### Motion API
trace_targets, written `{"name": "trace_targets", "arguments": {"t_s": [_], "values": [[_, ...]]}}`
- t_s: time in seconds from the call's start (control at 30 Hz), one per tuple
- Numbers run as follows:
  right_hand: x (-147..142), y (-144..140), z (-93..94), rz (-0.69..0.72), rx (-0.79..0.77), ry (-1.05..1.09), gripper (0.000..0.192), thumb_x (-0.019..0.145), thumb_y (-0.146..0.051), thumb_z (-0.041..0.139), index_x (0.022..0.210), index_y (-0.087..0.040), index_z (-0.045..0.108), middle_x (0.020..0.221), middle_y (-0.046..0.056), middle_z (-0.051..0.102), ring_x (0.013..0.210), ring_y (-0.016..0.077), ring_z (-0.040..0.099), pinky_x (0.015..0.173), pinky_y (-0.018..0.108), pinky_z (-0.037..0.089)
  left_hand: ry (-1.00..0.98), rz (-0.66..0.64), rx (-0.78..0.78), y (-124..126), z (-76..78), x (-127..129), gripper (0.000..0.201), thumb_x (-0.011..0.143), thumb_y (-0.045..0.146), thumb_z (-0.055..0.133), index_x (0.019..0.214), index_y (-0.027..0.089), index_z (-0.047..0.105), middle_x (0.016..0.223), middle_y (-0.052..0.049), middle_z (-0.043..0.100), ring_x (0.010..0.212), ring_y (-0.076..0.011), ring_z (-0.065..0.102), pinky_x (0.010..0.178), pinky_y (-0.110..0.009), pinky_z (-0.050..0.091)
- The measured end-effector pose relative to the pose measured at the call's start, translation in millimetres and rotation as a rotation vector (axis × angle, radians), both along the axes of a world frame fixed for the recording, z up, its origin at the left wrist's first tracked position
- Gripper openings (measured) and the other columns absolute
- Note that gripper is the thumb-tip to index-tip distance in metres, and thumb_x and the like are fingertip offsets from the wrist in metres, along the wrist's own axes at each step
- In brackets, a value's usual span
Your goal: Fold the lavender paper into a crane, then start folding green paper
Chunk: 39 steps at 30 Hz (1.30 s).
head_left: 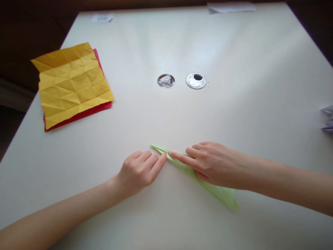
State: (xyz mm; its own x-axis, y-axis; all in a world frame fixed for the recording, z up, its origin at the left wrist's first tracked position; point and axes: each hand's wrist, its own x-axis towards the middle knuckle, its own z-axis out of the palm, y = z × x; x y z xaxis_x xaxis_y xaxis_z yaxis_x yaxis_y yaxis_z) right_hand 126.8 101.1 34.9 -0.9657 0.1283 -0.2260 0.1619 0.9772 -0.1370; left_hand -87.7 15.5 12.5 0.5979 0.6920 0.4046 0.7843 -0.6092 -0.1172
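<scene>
A light green folded paper [218,192] lies slantwise on the white table, its narrow pointed end toward the upper left and its wider end toward the lower right. My left hand [142,168] is closed, fingers curled, with the index fingertip at the paper's edge near the narrow end; its thumb is hidden. Across the paper's middle rests my right hand [212,163], index finger stretched along the folded layers toward the left fingertip. Its other fingers are curled in, and the hand covers part of the paper.
On the white table [260,114], a creased yellow paper sheet [75,86] lies over a red sheet [104,105] at left. Farther back are a round hole [165,81] with crumpled material inside and a metal-rimmed grommet [195,83]. White papers [231,7] lie along the far edge.
</scene>
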Motion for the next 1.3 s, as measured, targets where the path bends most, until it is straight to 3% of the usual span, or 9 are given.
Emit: {"name": "trace_targets", "arguments": {"t_s": [0.6,1.3], "values": [[-7.9,5.8,4.3,-0.048,-0.099,-0.082,0.067,0.078,-0.017,0.043,0.140,-0.020,0.017,0.065,0.000,0.054,0.051,0.0117,0.042,0.050,0.026,0.021,-0.003,-0.022,0.021,0.1,0.1,1.7,0.016,0.081,0.006,0.046,0.094,0.007,0.056,0.051,0.004,0.044,0.047,-0.0101,0.041,0.044,-0.026,0.029],[-24.5,14.7,17.3,-0.068,-0.123,-0.265,0.076,0.069,-0.012,0.046,0.139,-0.026,0.020,0.053,-0.002,0.052,0.039,0.0085,0.031,0.046,0.024,0.015,-0.028,-0.027,0.046,-0.6,-1.6,2.1,0.011,0.080,0.006,0.048,0.086,0.008,0.057,0.051,0.003,0.047,0.048,-0.0100,0.042,0.045,-0.026,0.028]]}}
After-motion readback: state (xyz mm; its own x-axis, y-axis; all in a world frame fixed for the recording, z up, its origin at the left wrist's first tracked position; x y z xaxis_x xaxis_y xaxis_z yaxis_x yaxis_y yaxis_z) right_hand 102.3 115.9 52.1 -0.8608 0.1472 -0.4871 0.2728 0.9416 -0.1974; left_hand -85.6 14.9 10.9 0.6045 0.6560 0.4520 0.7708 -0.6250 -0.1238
